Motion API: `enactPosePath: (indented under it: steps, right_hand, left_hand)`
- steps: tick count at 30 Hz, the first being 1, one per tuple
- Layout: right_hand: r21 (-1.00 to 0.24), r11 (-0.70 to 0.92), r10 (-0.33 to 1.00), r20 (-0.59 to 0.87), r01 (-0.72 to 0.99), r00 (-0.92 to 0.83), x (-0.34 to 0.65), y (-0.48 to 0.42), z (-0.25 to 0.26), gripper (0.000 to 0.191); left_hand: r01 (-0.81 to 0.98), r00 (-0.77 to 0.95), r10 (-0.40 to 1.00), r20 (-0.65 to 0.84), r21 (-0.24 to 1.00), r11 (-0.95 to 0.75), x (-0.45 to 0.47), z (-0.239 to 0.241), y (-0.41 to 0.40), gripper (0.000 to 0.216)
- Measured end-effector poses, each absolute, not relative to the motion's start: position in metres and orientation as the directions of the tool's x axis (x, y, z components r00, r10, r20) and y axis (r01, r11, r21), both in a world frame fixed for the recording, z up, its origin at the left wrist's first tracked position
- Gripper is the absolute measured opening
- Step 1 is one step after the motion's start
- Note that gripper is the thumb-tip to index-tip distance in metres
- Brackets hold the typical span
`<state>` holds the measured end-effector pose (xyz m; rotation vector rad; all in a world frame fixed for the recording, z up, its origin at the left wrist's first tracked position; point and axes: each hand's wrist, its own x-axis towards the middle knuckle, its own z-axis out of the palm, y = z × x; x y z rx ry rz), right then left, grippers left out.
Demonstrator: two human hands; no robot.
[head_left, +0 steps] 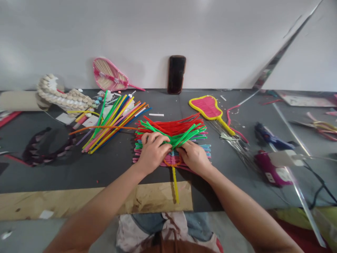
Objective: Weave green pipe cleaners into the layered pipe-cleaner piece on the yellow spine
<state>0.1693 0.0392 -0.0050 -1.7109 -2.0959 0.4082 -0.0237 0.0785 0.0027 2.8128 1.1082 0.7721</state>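
Note:
In front of me lies a wide, layered row of pipe cleaners, with red pipe cleaners (pixel 172 127) at the far side and pink and blue ones nearer. My left hand (pixel 155 149) presses down on the left half, fingers curled onto the green pipe cleaners (pixel 190 134). From the other side my right hand (pixel 195 156) pinches the same green bunch near its middle. The exact fingertip contact is partly hidden. An orange pipe cleaner (pixel 168 163) curves below the hands, and a twisted yellow stem (pixel 176 186) sticks out toward me.
Loose coloured pipe cleaners (pixel 113 123) lie left. A yellow-edged pink fan (pixel 206 107) and thin wires (pixel 237 149) are to the right. Further right are a purple glue-gun-like tool (pixel 271 168) and scissors (pixel 313 124). A phone (pixel 176 74) leans on the wall; a wooden strip (pixel 79 202) edges the table.

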Motion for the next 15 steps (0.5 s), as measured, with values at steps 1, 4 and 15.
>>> enactPosePath:
  steps: [1,4,15]
  right_hand:
    - [-0.457,0.209,0.977,0.125,0.865,-0.17,0.169,0.0392,-0.0053,0.016]
    - [-0.436,0.209,0.977,0.131,0.875,-0.168,0.1686,0.0392,-0.0061,0.015]
    - [-0.222,0.229,0.963,0.196,0.948,-0.187,0.1594,0.0348,-0.0007,0.025]
  left_hand:
    - [0.641,0.617,0.655,0.435,0.204,-0.74,-0.0226,0.0017,0.0794,0.014]
    - [0.657,0.604,0.697,0.386,0.254,-0.71,-0.0202,0.0,0.0812,0.013]
    - [0.663,0.591,0.733,0.337,0.315,-0.679,-0.0189,0.0021,0.08,0.014]
